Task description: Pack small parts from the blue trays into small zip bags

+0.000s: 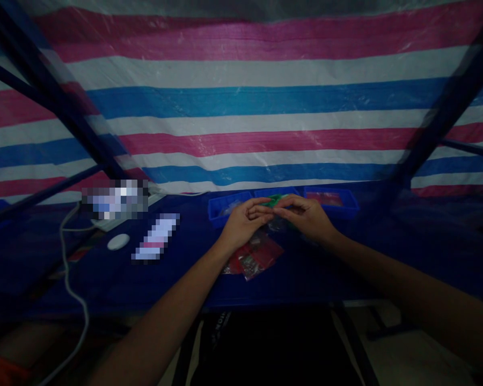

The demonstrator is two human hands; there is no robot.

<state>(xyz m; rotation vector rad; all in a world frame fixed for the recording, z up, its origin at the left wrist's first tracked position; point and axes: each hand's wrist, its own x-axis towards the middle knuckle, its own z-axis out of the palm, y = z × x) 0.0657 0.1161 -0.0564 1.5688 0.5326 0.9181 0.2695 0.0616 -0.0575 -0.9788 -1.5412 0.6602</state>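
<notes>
Blue table (185,289): left hand (243,221), right hand (309,215) curled, tips meeting; pinching anything, cannot tell. Red packets (269,254) bodyward of both. Likely fine fingerwork; next calls for steadiness.

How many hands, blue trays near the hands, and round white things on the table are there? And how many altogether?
Hands: 2
Blue trays: 3
Round white thing: 1
Total: 6

Striped sheet (241,102) behind — white oval object (118,242) and pale cable (66,271) at left.
</notes>
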